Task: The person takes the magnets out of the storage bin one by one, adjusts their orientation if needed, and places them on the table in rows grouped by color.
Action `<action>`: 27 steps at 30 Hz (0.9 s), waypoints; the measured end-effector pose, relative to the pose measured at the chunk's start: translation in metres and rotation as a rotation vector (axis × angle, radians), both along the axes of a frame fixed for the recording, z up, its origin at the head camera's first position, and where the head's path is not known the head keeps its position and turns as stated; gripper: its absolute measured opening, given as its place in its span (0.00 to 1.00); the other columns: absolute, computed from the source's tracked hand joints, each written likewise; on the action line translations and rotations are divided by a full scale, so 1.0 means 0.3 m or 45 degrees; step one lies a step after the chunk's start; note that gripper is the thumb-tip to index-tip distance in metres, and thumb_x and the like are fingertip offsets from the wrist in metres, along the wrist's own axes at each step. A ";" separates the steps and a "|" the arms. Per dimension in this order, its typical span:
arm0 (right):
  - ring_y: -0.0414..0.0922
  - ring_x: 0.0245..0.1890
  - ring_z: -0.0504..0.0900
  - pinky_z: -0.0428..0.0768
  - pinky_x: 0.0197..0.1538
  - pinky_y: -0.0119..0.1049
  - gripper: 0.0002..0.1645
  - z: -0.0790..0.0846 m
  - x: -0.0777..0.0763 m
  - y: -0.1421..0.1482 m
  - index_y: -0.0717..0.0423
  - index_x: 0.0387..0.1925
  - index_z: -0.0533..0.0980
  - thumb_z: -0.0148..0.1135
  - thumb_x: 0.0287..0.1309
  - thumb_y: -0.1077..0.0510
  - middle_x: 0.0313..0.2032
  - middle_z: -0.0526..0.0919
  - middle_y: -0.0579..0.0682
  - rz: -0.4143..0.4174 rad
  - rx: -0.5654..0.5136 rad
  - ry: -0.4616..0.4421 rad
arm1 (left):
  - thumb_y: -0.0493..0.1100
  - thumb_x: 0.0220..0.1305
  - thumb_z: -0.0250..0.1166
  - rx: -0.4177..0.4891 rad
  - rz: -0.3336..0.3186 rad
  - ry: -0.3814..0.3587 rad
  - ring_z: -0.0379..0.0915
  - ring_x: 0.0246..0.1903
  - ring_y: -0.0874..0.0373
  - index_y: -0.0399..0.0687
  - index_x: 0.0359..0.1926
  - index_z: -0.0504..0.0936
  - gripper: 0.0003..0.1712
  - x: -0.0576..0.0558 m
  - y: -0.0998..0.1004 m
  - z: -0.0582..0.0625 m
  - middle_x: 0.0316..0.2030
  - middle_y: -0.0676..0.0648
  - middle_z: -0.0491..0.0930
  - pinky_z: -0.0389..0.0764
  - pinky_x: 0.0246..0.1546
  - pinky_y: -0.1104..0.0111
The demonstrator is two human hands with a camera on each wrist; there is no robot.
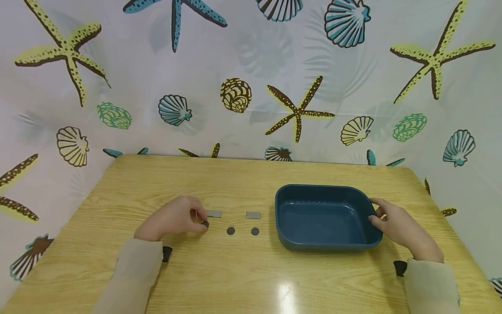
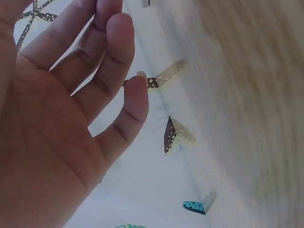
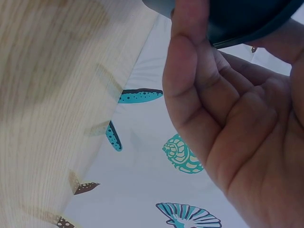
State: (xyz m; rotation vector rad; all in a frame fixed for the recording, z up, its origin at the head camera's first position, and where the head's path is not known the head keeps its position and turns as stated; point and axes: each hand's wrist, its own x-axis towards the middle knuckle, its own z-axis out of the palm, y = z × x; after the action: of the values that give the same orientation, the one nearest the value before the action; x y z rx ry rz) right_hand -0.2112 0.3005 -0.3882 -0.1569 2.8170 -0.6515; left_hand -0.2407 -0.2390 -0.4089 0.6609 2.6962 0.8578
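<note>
On the left of the head view, my left hand (image 1: 176, 218) has its thumb and forefinger at a small dark grey disc (image 1: 205, 224), pinching it at or just above the table. In the left wrist view the fingers (image 2: 135, 99) are bent, and the disc is out of sight. My right hand (image 1: 396, 222) grips the right end of a dark blue rectangular tub (image 1: 329, 247), thumb over the rim and fingers along the outer wall. Part of that tub (image 3: 247, 21) shows at the top of the right wrist view. Its inside holds nothing visible.
Two more dark discs, one left (image 1: 230, 230) and one right (image 1: 255, 231), lie between my left hand and the tub. Behind them are two flat grey rectangular pieces, a left piece (image 1: 214, 213) and a right piece (image 1: 253, 215). A patterned cloth (image 1: 243, 52) surrounds the wooden table (image 1: 219, 279).
</note>
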 end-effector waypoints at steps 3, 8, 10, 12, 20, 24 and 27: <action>0.46 0.38 0.80 0.78 0.41 0.40 0.37 0.000 0.001 -0.002 0.71 0.75 0.57 0.55 0.75 0.57 0.48 0.80 0.63 -0.004 0.003 0.004 | 0.40 0.57 0.76 -0.012 -0.002 -0.013 0.74 0.31 0.59 0.51 0.32 0.89 0.03 0.000 0.006 -0.007 0.33 0.50 0.83 0.77 0.33 0.70; 0.47 0.38 0.81 0.78 0.41 0.40 0.37 -0.001 0.000 -0.001 0.71 0.75 0.57 0.55 0.75 0.57 0.48 0.81 0.63 -0.005 0.007 0.005 | 0.39 0.58 0.75 -0.022 0.004 -0.042 0.74 0.31 0.60 0.51 0.33 0.88 0.03 0.000 0.013 -0.019 0.34 0.51 0.83 0.78 0.35 0.69; 0.47 0.38 0.81 0.78 0.40 0.41 0.37 0.000 -0.001 0.000 0.71 0.75 0.56 0.55 0.75 0.57 0.48 0.81 0.63 -0.003 0.009 0.006 | 0.39 0.57 0.75 -0.026 0.004 -0.045 0.74 0.31 0.60 0.51 0.33 0.88 0.03 -0.001 0.015 -0.024 0.34 0.51 0.83 0.78 0.35 0.68; 0.46 0.37 0.80 0.78 0.40 0.41 0.37 0.002 -0.002 0.000 0.71 0.75 0.57 0.56 0.75 0.57 0.47 0.81 0.63 0.000 0.011 0.008 | 0.38 0.57 0.75 -0.029 0.001 -0.040 0.75 0.32 0.60 0.51 0.32 0.89 0.03 0.000 0.018 -0.027 0.34 0.51 0.83 0.78 0.35 0.68; 0.46 0.37 0.80 0.77 0.40 0.41 0.37 0.006 0.001 0.003 0.71 0.76 0.56 0.56 0.75 0.57 0.47 0.81 0.63 -0.002 0.016 -0.002 | 0.38 0.58 0.75 -0.046 -0.004 -0.039 0.75 0.33 0.61 0.51 0.32 0.89 0.04 0.005 0.029 -0.029 0.35 0.52 0.84 0.78 0.37 0.68; 0.47 0.38 0.80 0.78 0.41 0.41 0.37 0.005 0.007 0.000 0.70 0.76 0.56 0.55 0.75 0.57 0.48 0.80 0.63 -0.013 0.014 -0.020 | 0.39 0.58 0.75 -0.058 -0.023 -0.036 0.74 0.33 0.61 0.51 0.33 0.89 0.03 0.007 0.026 -0.023 0.35 0.52 0.84 0.78 0.37 0.68; 0.47 0.40 0.81 0.79 0.42 0.42 0.37 0.004 0.007 -0.006 0.69 0.76 0.57 0.55 0.75 0.56 0.48 0.80 0.62 -0.018 0.012 -0.017 | 0.39 0.57 0.76 -0.074 -0.015 -0.027 0.74 0.32 0.61 0.52 0.33 0.89 0.04 0.005 0.015 -0.015 0.34 0.53 0.83 0.78 0.37 0.68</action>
State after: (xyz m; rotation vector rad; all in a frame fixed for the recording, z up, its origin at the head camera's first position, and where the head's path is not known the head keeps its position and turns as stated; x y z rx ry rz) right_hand -0.2090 0.2987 -0.3868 -0.1303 2.8107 -0.6398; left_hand -0.2391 -0.2345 -0.4133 0.6502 2.6846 0.7758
